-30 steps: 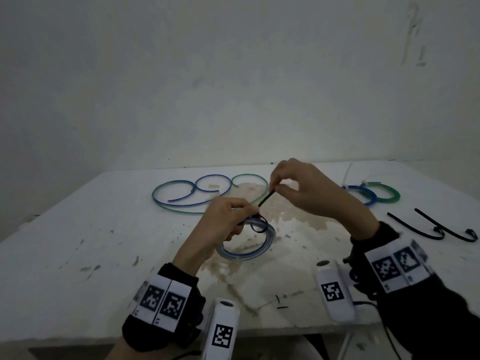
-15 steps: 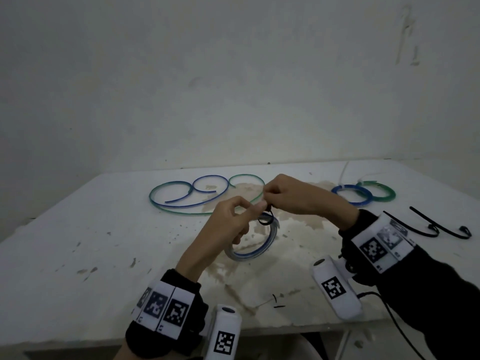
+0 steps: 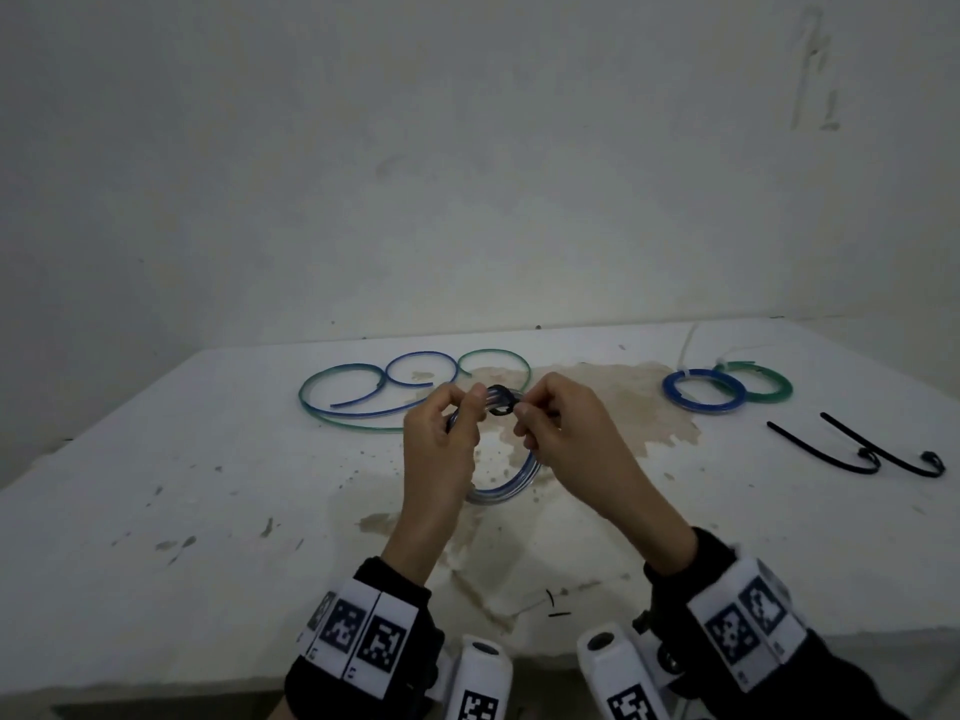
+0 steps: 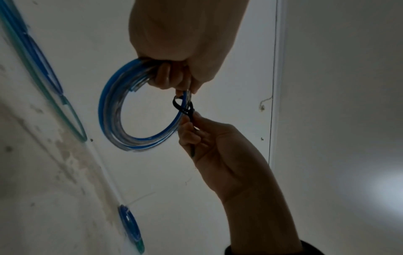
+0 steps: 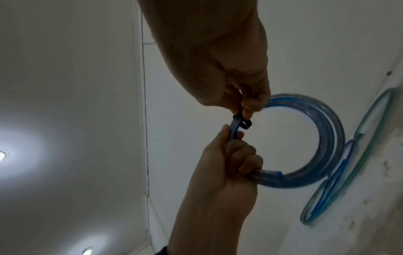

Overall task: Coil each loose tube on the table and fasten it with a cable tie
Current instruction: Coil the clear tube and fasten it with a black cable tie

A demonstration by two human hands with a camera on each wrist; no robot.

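I hold a coil of clear-and-blue tube (image 3: 506,488) upright above the middle of the table. My left hand (image 3: 470,407) grips the coil's top, fingers curled round the strands (image 4: 165,75). A black cable tie (image 3: 501,402) is looped round the coil just beside those fingers. My right hand (image 3: 522,413) pinches the tie (image 5: 242,120); in the left wrist view the tie's tail (image 4: 191,120) runs between its thumb and fingers. The coil (image 5: 327,138) hangs free below both hands. How tight the tie's loop sits I cannot tell.
Loose blue and green tubes (image 3: 363,402) lie curled at the back left of the white table (image 3: 156,511). At the back right lie a tied blue coil (image 3: 704,389) and a green coil (image 3: 763,387). Two black cable ties (image 3: 852,449) lie at the right.
My right hand came down from holding the tie's tail up and to the right, and now sits close beside the left. The coil has risen a little off the table.
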